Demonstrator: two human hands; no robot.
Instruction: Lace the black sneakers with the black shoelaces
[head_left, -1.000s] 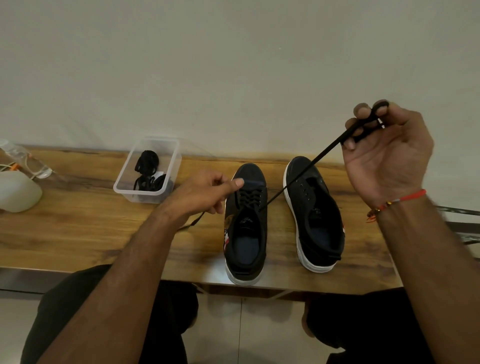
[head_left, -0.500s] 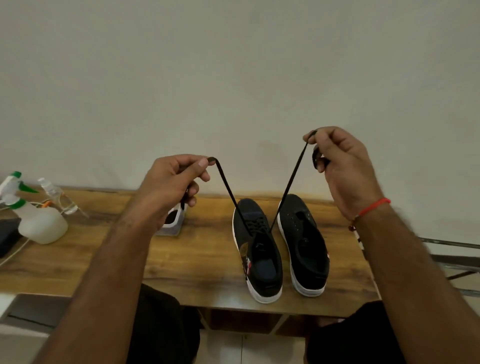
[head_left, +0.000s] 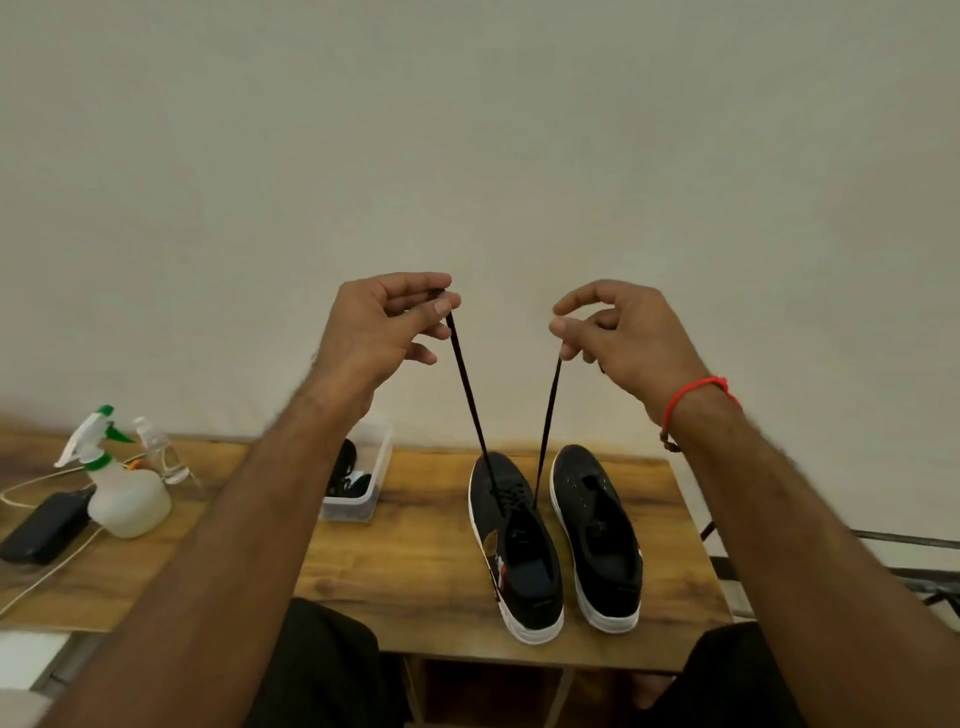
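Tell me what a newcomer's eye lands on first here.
Two raised hands, left hand and right hand, each pinch an end of a black lace, pulled up in a V from the left sneaker. Beside it the right sneaker has none.

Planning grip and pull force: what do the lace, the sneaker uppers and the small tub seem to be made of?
Shoelace: flat woven fabric, matte, goes taut as a thin band. Left sneaker and right sneaker: matte black textile or suede-like upper, cannot tell which; smooth white rubber-looking sole. Tub: translucent plastic, contents show through.
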